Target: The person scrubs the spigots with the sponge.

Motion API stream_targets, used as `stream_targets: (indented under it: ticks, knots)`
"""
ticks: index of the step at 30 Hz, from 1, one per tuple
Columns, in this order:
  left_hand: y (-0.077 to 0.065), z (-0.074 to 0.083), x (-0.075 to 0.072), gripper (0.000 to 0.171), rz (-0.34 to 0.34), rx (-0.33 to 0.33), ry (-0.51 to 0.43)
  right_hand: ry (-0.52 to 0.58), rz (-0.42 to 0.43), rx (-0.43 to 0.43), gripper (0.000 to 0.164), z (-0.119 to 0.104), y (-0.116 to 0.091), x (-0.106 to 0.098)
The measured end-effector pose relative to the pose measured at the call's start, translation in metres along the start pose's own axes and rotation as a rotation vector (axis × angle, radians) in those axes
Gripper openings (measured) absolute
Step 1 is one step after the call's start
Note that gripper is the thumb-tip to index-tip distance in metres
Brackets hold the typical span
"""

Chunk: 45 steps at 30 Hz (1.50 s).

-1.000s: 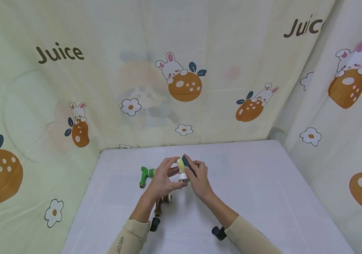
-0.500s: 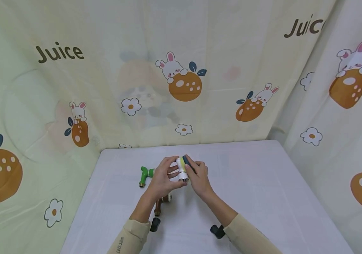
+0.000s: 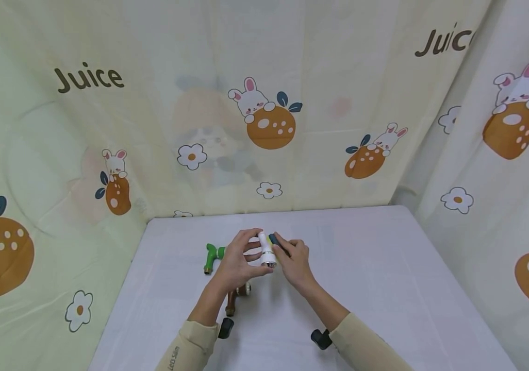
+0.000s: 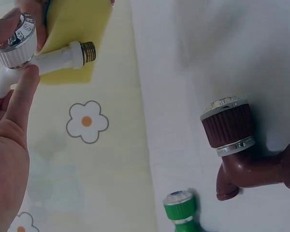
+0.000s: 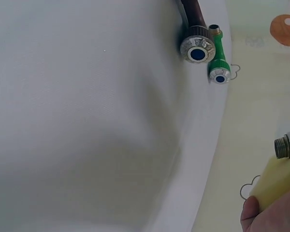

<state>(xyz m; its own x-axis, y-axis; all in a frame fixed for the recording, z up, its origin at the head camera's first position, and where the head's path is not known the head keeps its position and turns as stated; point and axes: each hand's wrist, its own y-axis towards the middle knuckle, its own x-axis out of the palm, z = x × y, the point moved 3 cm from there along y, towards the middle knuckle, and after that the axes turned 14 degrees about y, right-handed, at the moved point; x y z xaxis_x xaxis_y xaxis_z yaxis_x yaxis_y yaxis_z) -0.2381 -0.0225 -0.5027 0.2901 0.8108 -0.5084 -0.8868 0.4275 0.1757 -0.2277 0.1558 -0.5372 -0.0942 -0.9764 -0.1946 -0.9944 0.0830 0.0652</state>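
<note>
My left hand (image 3: 235, 264) pinches a white plastic tap (image 3: 265, 245) by its ridged knob end, thumb and fingertips at either side. In the left wrist view the tap's brass-threaded inlet (image 4: 88, 52) points away from the palm. A sponge (image 5: 275, 183), yellow with a dark blue layer, is gripped by my right hand (image 3: 296, 264), its yellow side facing the tap. In the left wrist view the sponge lies behind the tap's pipe and overlaps it. Both hands are raised over the white table (image 3: 362, 268).
A green tap (image 3: 211, 256) lies on the table beyond my left hand. Under my left forearm lies a brown tap (image 3: 232, 301) with a ridged knob. A black wrist camera (image 3: 321, 339) shows at the right sleeve. A printed curtain (image 3: 320, 170) stands behind the table.
My right hand has shifted slightly right with the sponge, uncovering more of the white tap. The left hand stays nearly in place, still holding the tap.
</note>
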Motion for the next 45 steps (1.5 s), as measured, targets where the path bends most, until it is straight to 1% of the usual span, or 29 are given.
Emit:
stream_targets:
  ticks: [3,7,11,14,16,19,22,24,26,28,31,34,36,38,40,43,45]
  knots:
    - [0.000,0.000,0.000,0.095,-0.002,-0.002,-0.006,-0.040,0.005,0.002,0.050,0.003,-0.001,-0.001]
    - [-0.001,-0.001,0.001,0.094,0.004,-0.004,-0.010,-0.081,0.013,-0.025,0.051,0.006,-0.002,-0.003]
    - [-0.001,-0.003,0.001,0.093,0.012,-0.004,-0.022,-0.104,0.022,-0.041,0.052,0.009,-0.002,-0.004]
    - [-0.001,-0.005,0.000,0.093,0.028,-0.007,-0.036,-0.109,0.036,-0.033,0.053,0.012,-0.002,-0.004]
    - [-0.002,-0.007,-0.001,0.094,0.042,-0.014,-0.046,-0.088,0.050,-0.027,0.053,0.014,-0.003,-0.004]
    - [-0.002,-0.010,-0.003,0.100,0.062,-0.030,-0.038,-0.010,0.065,-0.032,0.053,0.011,-0.004,-0.003]
    - [-0.003,-0.012,-0.003,0.102,0.081,-0.040,-0.026,0.084,0.056,-0.083,0.050,0.005,-0.006,-0.002]
    - [-0.002,-0.014,-0.004,0.099,0.099,-0.043,-0.030,0.129,0.037,-0.125,0.047,0.001,-0.008,-0.001]
    - [-0.002,-0.015,-0.005,0.095,0.121,-0.041,-0.049,0.155,0.018,-0.169,0.046,-0.003,-0.011,0.001]
    - [-0.002,-0.014,-0.006,0.094,0.140,-0.041,-0.081,0.176,-0.001,-0.215,0.045,-0.006,-0.014,0.002]
    - [-0.002,-0.013,-0.008,0.099,0.156,-0.038,-0.147,0.199,-0.022,-0.276,0.044,-0.008,-0.017,0.004]
    - [-0.003,-0.012,-0.008,0.106,0.160,-0.040,-0.193,0.209,-0.042,-0.312,0.044,-0.009,-0.019,0.006]
    - [-0.003,-0.013,-0.007,0.107,0.163,-0.038,-0.200,0.205,-0.055,-0.305,0.045,-0.010,-0.019,0.007]
    - [-0.003,-0.013,-0.006,0.106,0.164,-0.038,-0.196,0.188,-0.062,-0.297,0.045,-0.023,-0.024,0.005]
    - [-0.003,-0.013,-0.005,0.104,0.164,-0.035,-0.188,0.172,-0.063,-0.283,0.045,-0.024,-0.023,0.005]
    - [-0.003,-0.011,-0.004,0.102,0.153,-0.030,-0.194,0.151,-0.050,-0.273,0.045,-0.021,-0.020,0.004]
    - [-0.004,-0.009,-0.003,0.101,0.147,-0.025,-0.194,0.138,-0.042,-0.255,0.045,-0.008,-0.013,0.005]
